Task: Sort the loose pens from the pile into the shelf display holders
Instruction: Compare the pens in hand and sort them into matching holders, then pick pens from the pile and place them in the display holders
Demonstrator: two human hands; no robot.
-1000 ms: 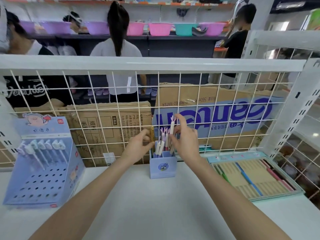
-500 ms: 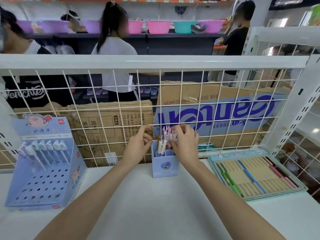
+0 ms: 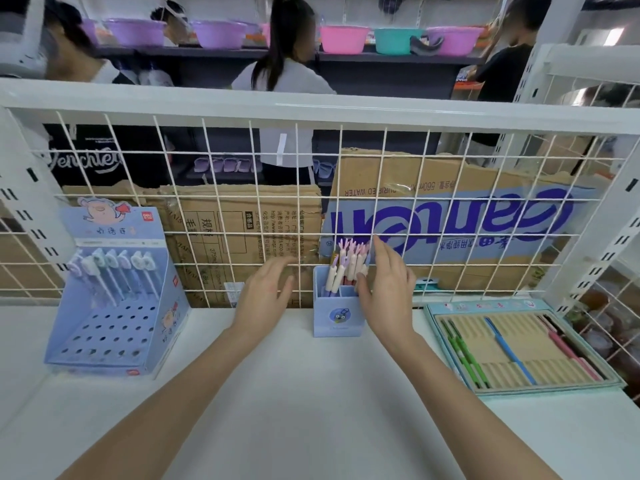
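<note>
Right now we have both hands up at the small blue pen holder point(image 3: 337, 315), which stands on the white shelf point(image 3: 311, 403) against the wire grid point(image 3: 221, 188). Our left hand point(image 3: 265, 294) hovers just left of the holder with its fingers straight and spread, so that grip is open and holds nothing. Our right hand point(image 3: 388, 289) is just right of the holder; its fingers are loose and extended, the thumb lies near the pens point(image 3: 348, 268) standing in the holder, and we cannot tell whether it touches them. That grip is open too.

The pens in the holder are pale, with pink and purple forked tops, and they lean slightly against one another in the back compartments. The front compartment on the right looks unfilled from our angle.

At the left end of the shelf sits a blue display stand point(image 3: 114, 299) with rows of holes; one row of pens with animal caps point(image 3: 110, 265) is planted along its top, tilted back. At the right end lies a flat tray point(image 3: 523, 344) with ribbed slots, holding green pens point(image 3: 464, 355) near its left edge, a blue pen point(image 3: 507, 351) across the middle and pink pens point(image 3: 571, 351) toward the right.

Behind the grid lean flattened cardboard boxes point(image 3: 242, 233).
</note>
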